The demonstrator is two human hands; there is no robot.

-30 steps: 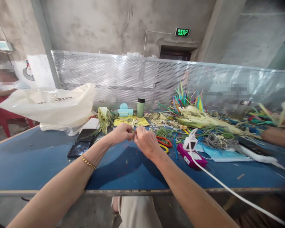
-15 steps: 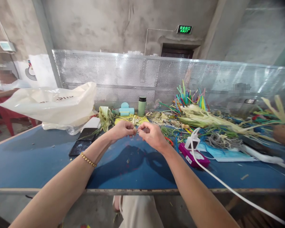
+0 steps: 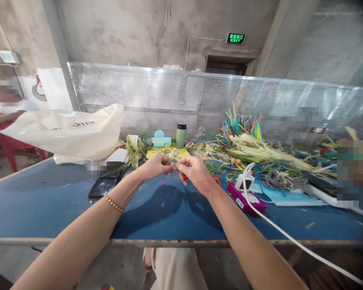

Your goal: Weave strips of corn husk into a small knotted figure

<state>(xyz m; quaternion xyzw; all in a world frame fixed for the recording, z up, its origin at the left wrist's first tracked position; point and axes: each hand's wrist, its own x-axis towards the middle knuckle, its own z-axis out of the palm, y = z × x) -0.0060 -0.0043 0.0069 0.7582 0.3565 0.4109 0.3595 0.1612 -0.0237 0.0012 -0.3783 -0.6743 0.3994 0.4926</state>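
My left hand (image 3: 157,166) and my right hand (image 3: 193,171) meet fingertip to fingertip above the blue table (image 3: 48,205). Both are closed in a pinch. A small pale bit shows between the left fingertips, too small to name. What the right fingers pinch, if anything, is hidden. Just beyond the hands lies a yellow sheet (image 3: 181,152) with small pale pieces on it. Bundles of dried corn husk (image 3: 257,149) lie to the right, and a wilted husk (image 3: 134,149) lies to the left.
A cream plastic bag (image 3: 66,133) and a phone (image 3: 103,187) are on the left. A green flask (image 3: 180,136) stands at the back. On the right lie a purple power strip (image 3: 245,199) with a white cable (image 3: 290,237), a blue mask (image 3: 293,197) and coloured pipe cleaners (image 3: 242,123).
My right hand has turned slightly and its lower fingers have loosened downward. My left hand stays almost in place. At the right edge, a co-worker's hand and pale husk have shifted.
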